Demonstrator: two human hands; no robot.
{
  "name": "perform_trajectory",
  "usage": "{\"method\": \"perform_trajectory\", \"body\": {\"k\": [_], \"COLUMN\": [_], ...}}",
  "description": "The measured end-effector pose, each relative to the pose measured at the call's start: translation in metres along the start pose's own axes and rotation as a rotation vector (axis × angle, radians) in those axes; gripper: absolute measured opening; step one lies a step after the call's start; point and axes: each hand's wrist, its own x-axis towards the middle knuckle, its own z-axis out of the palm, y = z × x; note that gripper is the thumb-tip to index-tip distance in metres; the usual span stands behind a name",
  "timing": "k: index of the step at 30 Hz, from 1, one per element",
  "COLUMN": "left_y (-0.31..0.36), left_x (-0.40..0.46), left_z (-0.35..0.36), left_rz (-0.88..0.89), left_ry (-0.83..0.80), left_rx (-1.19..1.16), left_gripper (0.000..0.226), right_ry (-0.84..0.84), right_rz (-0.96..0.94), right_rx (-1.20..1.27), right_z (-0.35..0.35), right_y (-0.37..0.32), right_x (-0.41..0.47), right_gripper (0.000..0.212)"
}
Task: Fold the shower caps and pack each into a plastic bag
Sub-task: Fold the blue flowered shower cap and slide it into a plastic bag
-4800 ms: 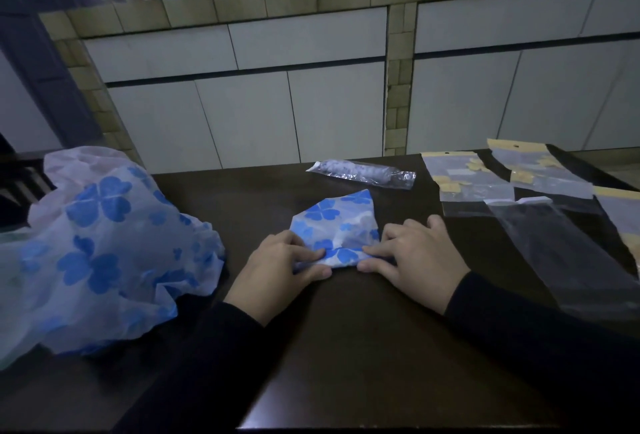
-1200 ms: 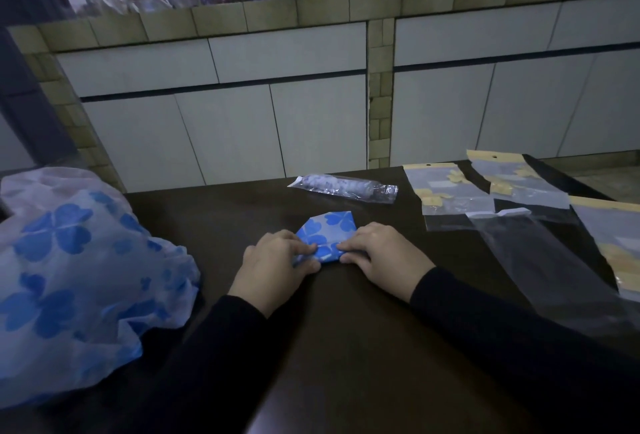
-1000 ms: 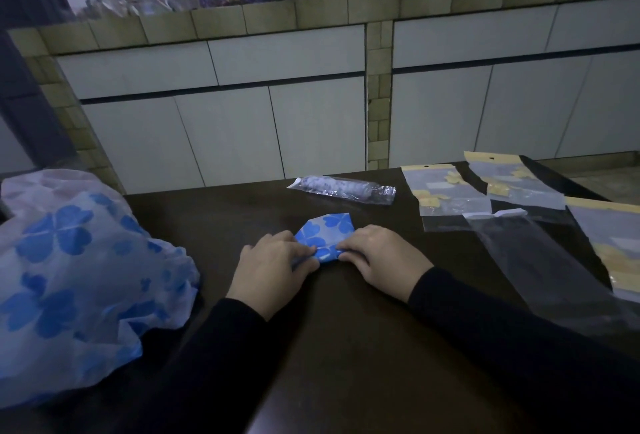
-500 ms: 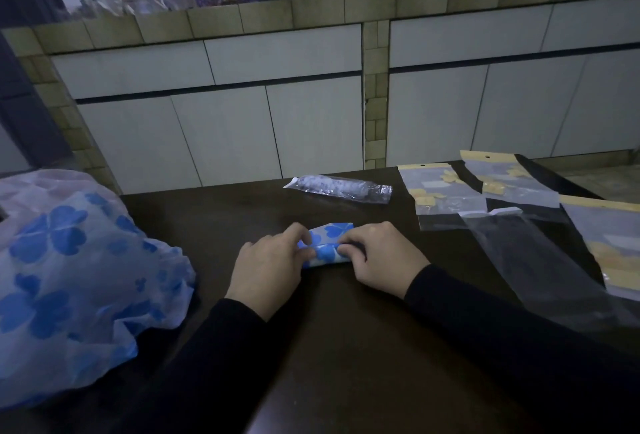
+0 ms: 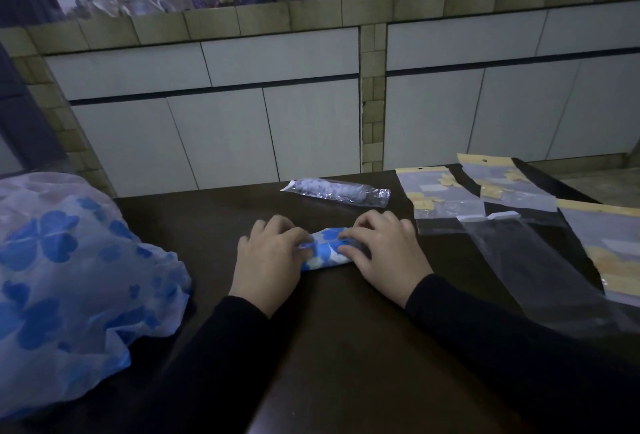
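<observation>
A shower cap [image 5: 328, 250], white with blue flowers, lies rolled into a narrow strip in the middle of the dark table [image 5: 346, 347]. My left hand [image 5: 270, 257] grips its left end, fingers curled over it. My right hand [image 5: 384, 250] grips the right end the same way. A clear empty plastic bag [image 5: 540, 267] lies flat just right of my right hand. A packed cap in a clear bag [image 5: 337, 187] lies beyond my hands near the table's far edge.
A heap of loose blue-flowered shower caps [image 5: 69, 281] fills the table's left side. Several flat bags with yellow headers [image 5: 446, 194] lie at the right and far right. A tiled cabinet front [image 5: 311, 115] stands behind the table.
The cap went from a wide folded triangle to a narrow roll between my hands. Both hands stayed at its ends and drew closer together.
</observation>
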Motion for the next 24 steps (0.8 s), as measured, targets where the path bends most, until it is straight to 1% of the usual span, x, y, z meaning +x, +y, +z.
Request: {"method": "perform_trajectory", "body": {"k": [1,3,6,7,11,13,16,18,24], "left_y": [0.001,0.004,0.003,0.002,-0.003,-0.003,-0.001,0.001,0.005], "left_x": [-0.001,-0.001,-0.002,-0.002,-0.003,-0.002,-0.001,-0.003,-0.006], "left_z": [0.002,0.004,0.008,0.008,0.003,0.001,-0.001,-0.002,-0.006], "left_rz": [0.039,0.088,0.078,0.068,-0.009,-0.036,-0.057,-0.042,-0.036], "left_ry": [0.039,0.054,0.022,0.004,-0.152,-0.192,-0.193,-0.182,-0.177], "left_rx": [-0.01,-0.035,-0.094,-0.101,-0.1,-0.1,-0.106,-0.083,-0.018], "left_gripper": [0.017,0.018,0.023,0.024,0.03,0.035,0.034,0.032,0.029], "right_ry": [0.011,0.015,0.026,0.001,-0.211,-0.263,-0.294,-0.302,-0.294], "right_rz": [-0.037,-0.086,-0.125,-0.124,-0.057,-0.017,0.02,0.023,0.019], "right_rx": [-0.012,-0.034,-0.078,-0.089,-0.13,-0.125,-0.123,-0.118,-0.091], "right_z": [0.001,0.003,0.003,0.002,-0.004,-0.007,-0.008,-0.009,-0.012], "right_y": [0.0,0.0,0.001,0.002,0.001,0.0,-0.001,-0.001,-0.002], "right_x": [0.0,0.0,0.0,0.0,-0.001,0.0,0.003,0.004,0.003], "right_gripper": [0.018,0.009,0.008,0.012,0.042,0.05,0.047,0.042,0.035]}}
